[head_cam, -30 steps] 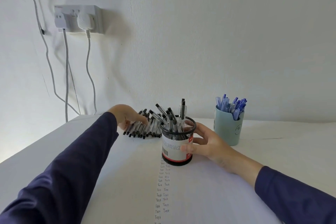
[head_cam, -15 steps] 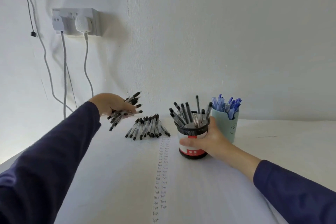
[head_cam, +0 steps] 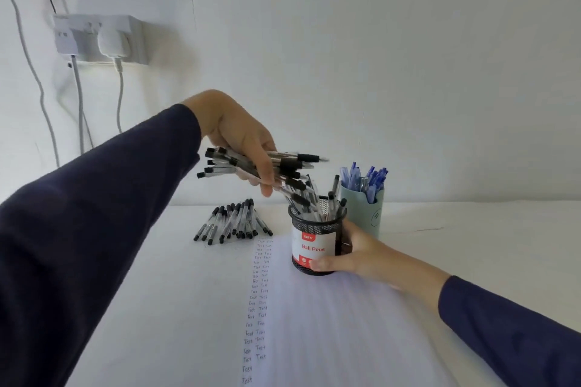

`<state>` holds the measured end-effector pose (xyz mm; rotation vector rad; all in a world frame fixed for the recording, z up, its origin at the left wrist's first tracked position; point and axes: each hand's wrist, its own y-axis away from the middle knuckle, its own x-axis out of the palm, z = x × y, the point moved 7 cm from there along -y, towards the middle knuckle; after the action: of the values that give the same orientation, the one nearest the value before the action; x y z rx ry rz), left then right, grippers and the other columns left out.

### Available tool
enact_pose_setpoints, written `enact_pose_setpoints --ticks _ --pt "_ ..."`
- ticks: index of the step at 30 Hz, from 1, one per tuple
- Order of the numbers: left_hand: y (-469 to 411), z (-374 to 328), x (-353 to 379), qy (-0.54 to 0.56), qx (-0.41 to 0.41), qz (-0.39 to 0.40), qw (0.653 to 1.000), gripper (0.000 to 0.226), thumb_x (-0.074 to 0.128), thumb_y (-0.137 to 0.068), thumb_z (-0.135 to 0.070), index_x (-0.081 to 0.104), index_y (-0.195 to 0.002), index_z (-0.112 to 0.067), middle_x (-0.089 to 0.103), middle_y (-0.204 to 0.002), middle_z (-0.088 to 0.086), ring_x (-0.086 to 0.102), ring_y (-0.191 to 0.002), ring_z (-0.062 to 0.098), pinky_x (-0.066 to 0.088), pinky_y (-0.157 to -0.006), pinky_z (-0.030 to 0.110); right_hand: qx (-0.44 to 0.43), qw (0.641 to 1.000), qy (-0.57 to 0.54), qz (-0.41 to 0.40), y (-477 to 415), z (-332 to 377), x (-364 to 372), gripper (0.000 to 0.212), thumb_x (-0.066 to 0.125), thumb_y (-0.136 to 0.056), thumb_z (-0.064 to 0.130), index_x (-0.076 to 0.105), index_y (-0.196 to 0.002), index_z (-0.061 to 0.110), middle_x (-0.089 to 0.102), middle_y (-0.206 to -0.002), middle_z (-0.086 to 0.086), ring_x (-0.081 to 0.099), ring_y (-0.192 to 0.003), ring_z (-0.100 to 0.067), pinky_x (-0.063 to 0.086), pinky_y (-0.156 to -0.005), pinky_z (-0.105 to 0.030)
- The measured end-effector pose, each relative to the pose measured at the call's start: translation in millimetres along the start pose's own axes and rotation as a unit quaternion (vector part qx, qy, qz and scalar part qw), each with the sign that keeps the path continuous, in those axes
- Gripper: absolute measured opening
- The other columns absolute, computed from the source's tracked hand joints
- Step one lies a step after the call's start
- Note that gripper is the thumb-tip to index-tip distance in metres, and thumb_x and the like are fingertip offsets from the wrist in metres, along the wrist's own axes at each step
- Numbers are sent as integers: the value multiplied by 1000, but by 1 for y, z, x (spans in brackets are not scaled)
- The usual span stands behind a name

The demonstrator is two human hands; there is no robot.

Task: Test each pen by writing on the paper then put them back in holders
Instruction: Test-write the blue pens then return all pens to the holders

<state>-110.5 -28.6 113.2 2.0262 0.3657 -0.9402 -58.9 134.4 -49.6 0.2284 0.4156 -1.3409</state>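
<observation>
Left hand (head_cam: pixel 239 138) clamped on bundle of pens (head_cam: pixel 283 166), tips just above the mesh cup (head_cam: pixel 317 229). Right hand (head_cam: pixel 355 256) wrapped round the cup's side.

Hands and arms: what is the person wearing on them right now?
Both arms wear long dark navy sleeves of plain fabric, ending at the wrists. The left hand and right hand are bare: no gloves, rings, watch or markings visible.
</observation>
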Motion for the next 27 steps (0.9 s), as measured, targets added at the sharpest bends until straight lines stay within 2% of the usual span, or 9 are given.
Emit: enact_pose_setpoints --ticks 2,5,8,11,13,16,21,24,27 --pt "-16 -12 10 -43 -35 37 998 22 73 -80 -28 73 -94 -12 62 -78 1 56 -63 11 50 -58 18 -4 1000 -7 -1 1 1 0 76 85 -74 19 42 -135 30 65 -123 12 62 -111 1 52 -93 -22" --pt "-32 -19 13 -68 -83 54 993 46 77 -74 -32 68 -110 -5 72 -93 -2 67 -81 11 55 -72 23 -10 1000 -2 -2 -1 -2 -1 81 88 -71 25 41 -137 32 64 -125 13 61 -115 -2 51 -100 -31" --pt "-38 -18 3 -46 -120 34 991 62 83 -72 -26 61 -123 2 66 -101 9 63 -86 19 55 -80 29 -10 1000 -9 -7 -1 -3 -1 78 87 -73 22 41 -136 29 64 -125 12 61 -114 -2 50 -100 -30" --pt "-39 -21 -9 -49 -133 -20 990 66 80 -77 -15 51 -133 3 64 -93 11 63 -80 19 58 -78 31 -12 1000 -8 -8 0 -3 -2 77 87 -72 24 42 -135 30 64 -124 13 61 -113 0 50 -101 -30" --pt "-37 -26 -16 -76 -123 -59 988 63 81 -77 -15 52 -131 0 68 -101 12 66 -82 18 58 -80 31 -18 1000 -7 -6 -1 -2 -2 76 87 -73 23 43 -134 30 64 -125 13 61 -114 -1 50 -101 -31" --pt "-33 -35 -19 -103 -75 -105 986 44 84 -73 -22 62 -110 -13 70 -102 2 68 -80 11 57 -77 26 -26 1000 -10 -4 0 1 -1 72 85 -75 19 44 -132 29 64 -123 13 61 -112 0 51 -98 -27" --pt "-30 -45 -3 -194 26 -228 954 33 83 -68 -48 68 -95 -37 67 -97 -21 60 -94 5 43 -99 34 -36 999 -21 1 1 3 0 70 84 -75 18 44 -132 28 66 -121 12 63 -110 0 52 -93 -23" --pt "-36 -45 7 -190 75 -263 943 33 82 -70 -44 75 -100 -32 72 -93 -10 66 -92 14 52 -93 41 -37 999 -26 -2 1 2 0 71 85 -74 19 44 -131 29 66 -122 12 63 -111 -2 52 -96 -26" --pt "-41 -49 7 -267 78 -274 920 44 79 -66 -58 76 -99 -30 70 -97 -5 65 -92 18 54 -85 43 -31 999 -23 -2 1 1 0 75 86 -74 23 42 -134 29 65 -124 13 62 -113 -1 51 -98 -28"
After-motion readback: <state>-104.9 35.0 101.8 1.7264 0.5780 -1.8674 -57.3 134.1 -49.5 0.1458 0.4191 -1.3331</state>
